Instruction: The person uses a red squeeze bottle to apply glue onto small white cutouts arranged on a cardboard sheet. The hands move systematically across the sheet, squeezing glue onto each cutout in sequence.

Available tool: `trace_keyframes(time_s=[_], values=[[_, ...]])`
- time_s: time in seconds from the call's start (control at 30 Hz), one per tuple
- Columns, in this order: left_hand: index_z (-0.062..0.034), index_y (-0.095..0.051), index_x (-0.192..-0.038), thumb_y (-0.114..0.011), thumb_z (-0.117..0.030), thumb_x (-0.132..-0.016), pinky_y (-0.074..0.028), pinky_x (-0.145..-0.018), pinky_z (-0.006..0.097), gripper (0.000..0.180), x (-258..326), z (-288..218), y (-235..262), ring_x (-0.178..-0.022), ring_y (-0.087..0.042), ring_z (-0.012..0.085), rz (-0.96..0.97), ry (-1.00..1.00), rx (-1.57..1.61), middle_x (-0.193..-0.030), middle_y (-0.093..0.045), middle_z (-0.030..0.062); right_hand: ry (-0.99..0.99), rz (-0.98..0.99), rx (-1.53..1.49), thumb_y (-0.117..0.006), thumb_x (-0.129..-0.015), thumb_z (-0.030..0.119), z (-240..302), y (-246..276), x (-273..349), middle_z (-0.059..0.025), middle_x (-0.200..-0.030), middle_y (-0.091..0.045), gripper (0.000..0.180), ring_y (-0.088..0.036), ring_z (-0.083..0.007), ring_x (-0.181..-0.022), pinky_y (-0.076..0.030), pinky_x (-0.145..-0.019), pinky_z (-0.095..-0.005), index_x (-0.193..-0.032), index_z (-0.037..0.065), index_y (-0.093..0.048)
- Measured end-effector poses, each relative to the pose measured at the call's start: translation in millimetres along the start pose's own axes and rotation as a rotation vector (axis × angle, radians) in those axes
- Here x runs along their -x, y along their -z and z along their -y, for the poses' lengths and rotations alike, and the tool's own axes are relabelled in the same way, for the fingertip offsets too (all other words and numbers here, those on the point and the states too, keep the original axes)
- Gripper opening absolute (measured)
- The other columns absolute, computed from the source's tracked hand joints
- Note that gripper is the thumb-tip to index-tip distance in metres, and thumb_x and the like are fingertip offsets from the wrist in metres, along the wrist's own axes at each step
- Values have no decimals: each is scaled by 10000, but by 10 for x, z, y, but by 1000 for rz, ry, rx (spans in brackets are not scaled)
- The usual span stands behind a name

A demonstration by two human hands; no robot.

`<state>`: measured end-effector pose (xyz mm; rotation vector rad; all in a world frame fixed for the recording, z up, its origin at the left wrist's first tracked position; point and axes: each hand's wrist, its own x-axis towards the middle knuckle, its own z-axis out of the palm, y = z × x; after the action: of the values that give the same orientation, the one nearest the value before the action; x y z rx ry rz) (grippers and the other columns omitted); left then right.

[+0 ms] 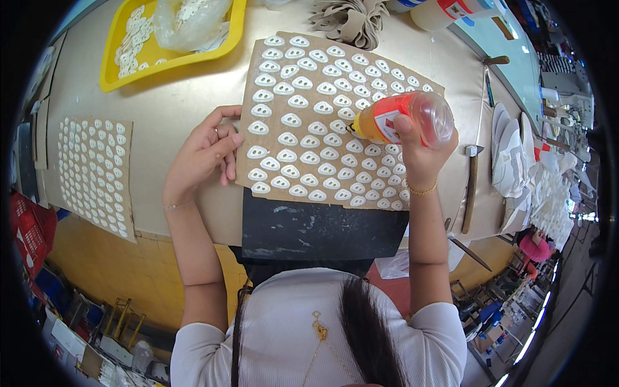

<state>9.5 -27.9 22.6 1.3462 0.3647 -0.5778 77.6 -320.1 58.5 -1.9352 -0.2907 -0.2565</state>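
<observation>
Glue bottle (401, 117), right hand (422, 151) fingers wrapped around it, nozzle down on white pieces (309, 138) covering cardboard sheet (258, 77); left hand (206, 151), fingers loosely curled, steadies sheet's edge: best squeezed lightly, one dab per piece.

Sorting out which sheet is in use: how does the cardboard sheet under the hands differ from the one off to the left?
The middle cardboard sheet lies under both hands: the left hand rests on its edge and the right hand tips an orange glue bottle over it. The left cardboard sheet lies untouched near the table edge. The middle sheet looks larger, with bigger white pieces. Both are brown and carry rows of white oval pieces.
</observation>
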Motion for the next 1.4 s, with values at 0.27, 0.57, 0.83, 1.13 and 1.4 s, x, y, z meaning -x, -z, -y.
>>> trace_keyframes(time_s=[0.27, 0.57, 0.83, 1.13, 1.4], values=[[3, -376, -1244, -508, -92, -916, -380, -338, 181, 367, -15, 29, 15, -417, -504, 73, 17, 9, 32, -674, -481, 9, 81, -28, 44, -846, -635, 228, -62, 42, 145, -73, -827, -651, 418, -633, -148, -716, -511, -657, -263, -905, -4, -626], [5, -381, -1241, -499, -74, -914, -384, -340, 178, 356, -14, 28, 18, -420, -506, 67, 18, 6, 20, -658, -484, 6, 115, -26, -12, -859, -611, 222, -34, -11, 192, -81, -826, -644, 433, -628, -160, -717, -515, -646, -272, -895, -8, -625], [19, -386, -1236, -497, -74, -914, -387, -342, 174, 353, -18, 21, 16, -418, -504, 62, 27, -7, 9, -666, -496, 8, 93, -13, -45, -863, -614, 232, 13, -172, 137, -66, -828, -642, 466, -622, -143, -725, -512, -666, -263, -930, 1, -611], [22, -383, -1240, -498, -77, -915, -393, -341, 171, 359, -22, 46, 31, -420, -508, 61, 27, -12, 8, -686, -513, 14, -45, 51, -131, -838, -660, 232, 96, -185, 123, -54, -824, -648, 415, -621, -125, -723, -507, -666, -252, -925, 1, -618], [19, -385, -1239, -495, -71, -914, -388, -339, 174, 355, -17, 38, 23, -419, -506, 63, 18, -10, 7, -680, -502, 14, 14, 41, -25, -836, -657, 221, 80, -144, 50, -44, -787, -658, 370, -628, -118, -681, -507, -636, -245, -883, 4, -639]])
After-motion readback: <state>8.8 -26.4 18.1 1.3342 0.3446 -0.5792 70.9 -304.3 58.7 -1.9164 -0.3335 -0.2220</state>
